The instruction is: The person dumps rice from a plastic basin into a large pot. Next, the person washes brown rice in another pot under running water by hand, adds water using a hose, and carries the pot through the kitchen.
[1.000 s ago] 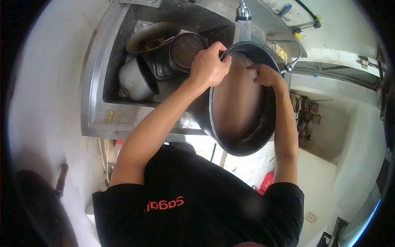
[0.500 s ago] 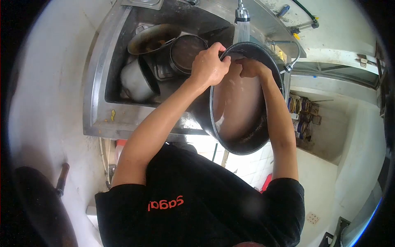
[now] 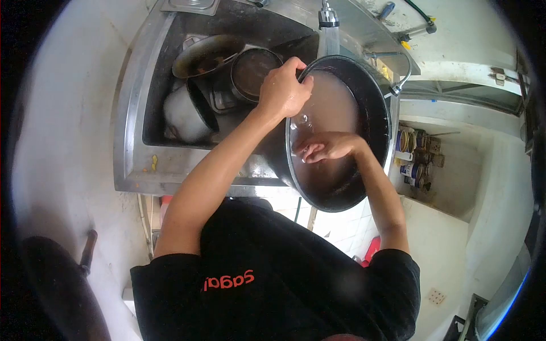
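Observation:
A large dark pot (image 3: 372, 108) is tilted at the sink's right side, with murky brownish water (image 3: 330, 105) inside. Around its upper left rim my left hand (image 3: 284, 91) is closed, thumb over the edge. Inside the pot, at the water near the left wall, is my right hand (image 3: 327, 147) with curled fingers; whatever they hold, if anything, is hidden. From the tap (image 3: 328, 17) water runs down behind the pot's far rim.
In the sink (image 3: 132, 136) at the left lie a wok (image 3: 196, 57), a round pan of brownish water (image 3: 253, 71) and a tilted pale pot (image 3: 185, 113). A curved second tap (image 3: 406, 62) stands right of the pot. Cans (image 3: 412, 170) sit on a shelf at the right.
My right hand has moved from the pot's far part down toward its near left wall. My left hand keeps its hold on the rim. The water surface has shifted.

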A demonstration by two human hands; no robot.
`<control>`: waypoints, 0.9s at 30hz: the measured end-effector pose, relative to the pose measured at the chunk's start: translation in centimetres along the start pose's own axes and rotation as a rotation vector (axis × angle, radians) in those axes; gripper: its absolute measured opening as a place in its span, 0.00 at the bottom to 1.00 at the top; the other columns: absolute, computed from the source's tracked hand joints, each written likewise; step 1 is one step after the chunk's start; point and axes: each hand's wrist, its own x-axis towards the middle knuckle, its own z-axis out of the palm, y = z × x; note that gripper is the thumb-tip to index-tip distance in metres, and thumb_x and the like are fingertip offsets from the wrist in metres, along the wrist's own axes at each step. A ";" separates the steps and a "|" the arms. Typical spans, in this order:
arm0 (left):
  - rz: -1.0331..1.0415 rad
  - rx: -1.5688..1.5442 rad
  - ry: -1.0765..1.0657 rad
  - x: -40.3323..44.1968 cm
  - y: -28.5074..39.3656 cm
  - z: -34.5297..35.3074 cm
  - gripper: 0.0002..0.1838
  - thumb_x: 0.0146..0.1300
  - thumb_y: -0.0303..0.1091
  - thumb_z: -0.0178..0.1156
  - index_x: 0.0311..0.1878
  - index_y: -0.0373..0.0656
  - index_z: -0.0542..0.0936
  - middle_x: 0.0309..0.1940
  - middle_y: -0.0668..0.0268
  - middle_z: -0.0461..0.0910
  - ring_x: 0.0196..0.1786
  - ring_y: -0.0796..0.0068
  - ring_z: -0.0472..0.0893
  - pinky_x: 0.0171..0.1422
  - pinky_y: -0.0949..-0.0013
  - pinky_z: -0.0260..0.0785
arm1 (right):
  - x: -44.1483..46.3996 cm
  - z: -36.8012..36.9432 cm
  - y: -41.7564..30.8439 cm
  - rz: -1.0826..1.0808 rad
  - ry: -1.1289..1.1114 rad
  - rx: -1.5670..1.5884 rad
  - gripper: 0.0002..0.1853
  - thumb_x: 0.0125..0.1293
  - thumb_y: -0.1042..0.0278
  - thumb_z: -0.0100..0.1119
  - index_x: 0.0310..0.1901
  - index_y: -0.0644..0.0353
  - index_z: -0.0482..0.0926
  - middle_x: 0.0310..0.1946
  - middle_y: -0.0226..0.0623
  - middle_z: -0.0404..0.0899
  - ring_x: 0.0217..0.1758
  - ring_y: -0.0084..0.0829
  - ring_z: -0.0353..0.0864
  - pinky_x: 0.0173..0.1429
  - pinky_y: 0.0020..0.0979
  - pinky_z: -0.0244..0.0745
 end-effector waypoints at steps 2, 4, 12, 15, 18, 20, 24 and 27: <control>0.023 0.001 0.027 0.1 -0.3 0.2 0.18 0.58 0.40 0.65 0.45 0.38 0.77 0.24 0.56 0.78 0.29 0.58 0.79 0.38 0.59 0.70 | 0.8 0.8 2.7 0.000 0.000 -0.074 0.22 0.67 0.59 0.60 0.58 0.60 0.76 0.45 0.35 0.81 0.50 0.27 0.78 0.57 0.30 0.72; 0.012 0.001 0.008 0.1 0.0 0.0 0.18 0.58 0.40 0.65 0.45 0.38 0.77 0.24 0.57 0.78 0.29 0.59 0.79 0.38 0.59 0.70 | 1.9 -0.3 6.9 -0.029 0.027 0.161 0.21 0.67 0.60 0.60 0.57 0.62 0.76 0.46 0.36 0.81 0.50 0.27 0.78 0.57 0.31 0.73; -0.024 -0.011 -0.052 0.0 0.7 -0.4 0.16 0.58 0.40 0.62 0.45 0.40 0.77 0.29 0.54 0.82 0.36 0.51 0.82 0.45 0.55 0.72 | -1.1 -4.4 12.0 0.013 0.626 0.035 0.18 0.66 0.59 0.59 0.50 0.63 0.79 0.39 0.39 0.83 0.41 0.37 0.83 0.51 0.35 0.78; -0.003 -0.029 -0.035 0.1 0.1 0.0 0.16 0.58 0.39 0.63 0.44 0.38 0.77 0.26 0.56 0.81 0.32 0.58 0.80 0.41 0.59 0.70 | -1.6 -4.0 11.5 0.243 1.033 -0.195 0.21 0.64 0.56 0.60 0.50 0.64 0.79 0.37 0.47 0.84 0.42 0.46 0.84 0.50 0.37 0.78; 0.023 -0.032 -0.008 0.1 0.1 0.1 0.15 0.58 0.36 0.64 0.43 0.36 0.77 0.23 0.60 0.79 0.26 0.71 0.76 0.35 0.66 0.68 | -2.2 -2.2 12.2 0.366 0.979 -0.305 0.28 0.63 0.55 0.59 0.60 0.64 0.71 0.56 0.61 0.73 0.58 0.56 0.75 0.61 0.43 0.72; -0.014 -0.066 -0.039 0.1 0.5 -0.2 0.15 0.58 0.36 0.64 0.43 0.36 0.77 0.23 0.60 0.79 0.26 0.71 0.76 0.35 0.66 0.68 | -2.4 0.2 13.6 0.356 0.939 -0.423 0.36 0.65 0.55 0.56 0.69 0.67 0.56 0.63 0.70 0.62 0.65 0.59 0.67 0.67 0.47 0.66; -0.004 -0.034 -0.021 0.0 0.5 -0.1 0.15 0.58 0.37 0.64 0.43 0.36 0.77 0.23 0.61 0.78 0.25 0.71 0.75 0.35 0.66 0.68 | -3.0 5.6 13.8 0.001 0.976 -0.467 0.34 0.68 0.55 0.52 0.67 0.71 0.58 0.58 0.64 0.70 0.62 0.55 0.72 0.64 0.46 0.68; -0.017 -0.031 -0.027 -0.2 0.8 -0.3 0.15 0.58 0.38 0.64 0.43 0.38 0.78 0.24 0.60 0.79 0.28 0.66 0.77 0.38 0.63 0.69 | -4.9 8.1 9.8 0.469 0.551 -0.249 0.34 0.69 0.54 0.49 0.67 0.73 0.58 0.51 0.64 0.75 0.55 0.55 0.78 0.60 0.47 0.71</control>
